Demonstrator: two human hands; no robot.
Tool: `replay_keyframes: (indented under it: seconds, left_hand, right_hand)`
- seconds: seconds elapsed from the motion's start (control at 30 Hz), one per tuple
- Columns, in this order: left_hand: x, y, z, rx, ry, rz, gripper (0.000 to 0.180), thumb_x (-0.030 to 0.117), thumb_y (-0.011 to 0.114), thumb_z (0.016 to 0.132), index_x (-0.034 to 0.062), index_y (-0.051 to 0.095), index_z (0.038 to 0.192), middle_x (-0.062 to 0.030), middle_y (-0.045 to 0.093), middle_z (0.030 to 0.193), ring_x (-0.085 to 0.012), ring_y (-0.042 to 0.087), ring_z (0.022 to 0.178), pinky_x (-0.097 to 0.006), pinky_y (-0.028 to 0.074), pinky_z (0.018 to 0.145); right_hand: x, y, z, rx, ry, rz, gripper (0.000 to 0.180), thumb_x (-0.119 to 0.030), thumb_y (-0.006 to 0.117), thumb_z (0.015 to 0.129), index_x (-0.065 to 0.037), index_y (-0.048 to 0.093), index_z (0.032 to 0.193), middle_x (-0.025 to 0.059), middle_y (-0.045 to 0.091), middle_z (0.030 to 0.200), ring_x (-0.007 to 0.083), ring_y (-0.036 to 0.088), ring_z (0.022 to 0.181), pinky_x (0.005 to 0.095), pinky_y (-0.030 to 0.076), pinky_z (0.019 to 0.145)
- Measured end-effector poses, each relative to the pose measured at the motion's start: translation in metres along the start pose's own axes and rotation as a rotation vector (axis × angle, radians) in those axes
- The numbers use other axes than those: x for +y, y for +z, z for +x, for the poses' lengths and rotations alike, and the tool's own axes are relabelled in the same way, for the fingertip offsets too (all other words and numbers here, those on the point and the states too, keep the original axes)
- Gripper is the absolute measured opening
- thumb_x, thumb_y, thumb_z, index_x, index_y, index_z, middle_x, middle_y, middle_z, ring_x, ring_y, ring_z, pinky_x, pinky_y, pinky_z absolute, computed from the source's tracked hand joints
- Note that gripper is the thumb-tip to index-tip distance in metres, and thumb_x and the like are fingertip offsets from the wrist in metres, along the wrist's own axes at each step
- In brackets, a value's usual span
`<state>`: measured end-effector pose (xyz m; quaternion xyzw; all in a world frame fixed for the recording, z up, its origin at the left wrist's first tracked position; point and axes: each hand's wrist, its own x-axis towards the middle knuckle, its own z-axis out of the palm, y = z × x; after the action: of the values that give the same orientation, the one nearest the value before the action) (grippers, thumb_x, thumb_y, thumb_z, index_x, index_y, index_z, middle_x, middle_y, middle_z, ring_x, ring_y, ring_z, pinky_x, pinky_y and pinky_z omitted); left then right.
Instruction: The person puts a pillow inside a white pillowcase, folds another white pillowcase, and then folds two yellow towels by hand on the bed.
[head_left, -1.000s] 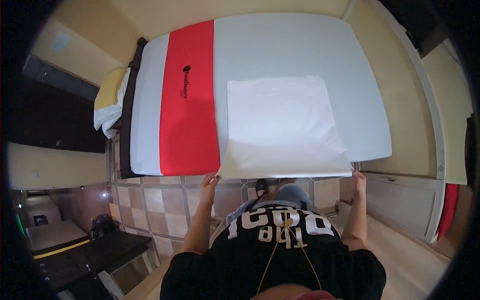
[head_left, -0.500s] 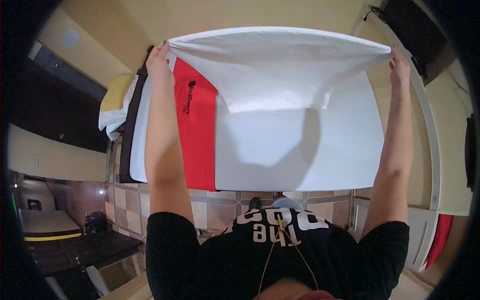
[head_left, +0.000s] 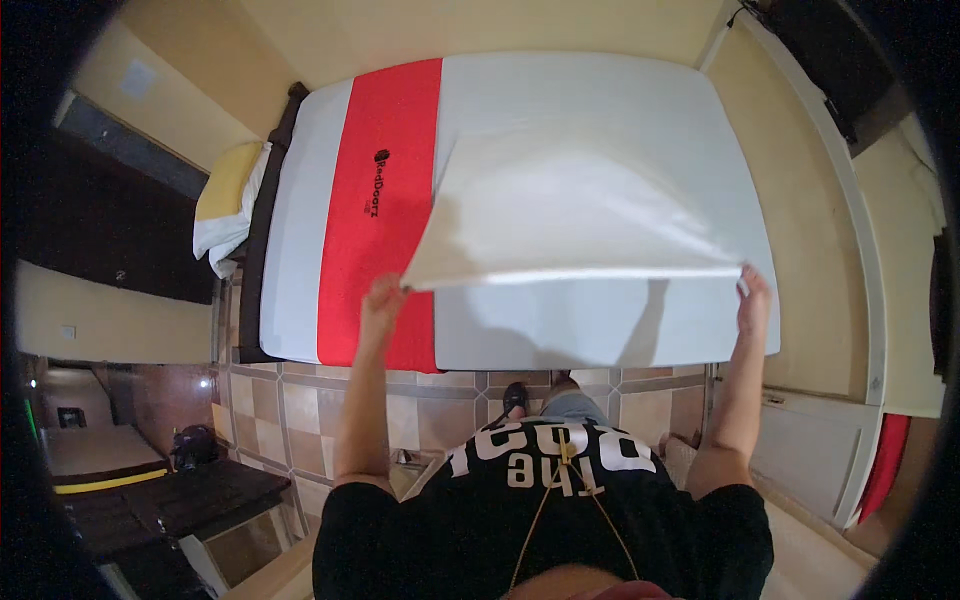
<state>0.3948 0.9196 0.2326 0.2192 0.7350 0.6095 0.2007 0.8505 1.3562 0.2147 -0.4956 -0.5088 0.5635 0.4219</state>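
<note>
left hand point(head_left: 381, 305), right hand point(head_left: 753, 300) pinching white cloth point(head_left: 570, 220) corners, fingers closed, over mattress point(head_left: 560, 320).

Black short-sleeved shirt point(head_left: 580, 530) (white-lettered)

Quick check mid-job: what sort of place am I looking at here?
Most likely a bedroom, possibly a hotel or guest room: there is a bed with a pale fitted sheet, a red runner laid across it, and a dark headboard at its left end.
</note>
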Motion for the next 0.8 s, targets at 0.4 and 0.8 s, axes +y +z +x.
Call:
replay_keyframes:
  seconds: [0.4,0.8]
  left_hand:
    - [-0.165,-0.027,-0.171,-0.062,-0.570,0.050,0.010,0.012,0.059,0.077,0.0041,0.060,0.082,-0.0018,0.057,0.085,-0.0137,0.051,0.086,-0.027,0.040,0.079]
    - [-0.117,0.091,0.176,0.069,-0.230,-0.371,0.011,0.012,0.056,0.082,0.0032,0.062,0.086,-0.0027,0.059,0.078,-0.0112,0.054,0.079,-0.025,0.041,0.076]
  right_hand:
    - [0.193,-0.109,-0.163,-0.053,0.426,-0.150,0.029,-0.021,0.059,0.084,-0.003,0.059,0.107,-0.0057,0.053,0.073,0.0042,0.038,0.055,0.0193,0.028,0.050]
    - [0.140,0.111,0.143,-0.190,0.154,0.285,0.012,-0.008,0.058,0.081,-0.001,0.057,0.090,0.0064,0.060,0.092,0.0110,0.054,0.079,0.0200,0.041,0.068]
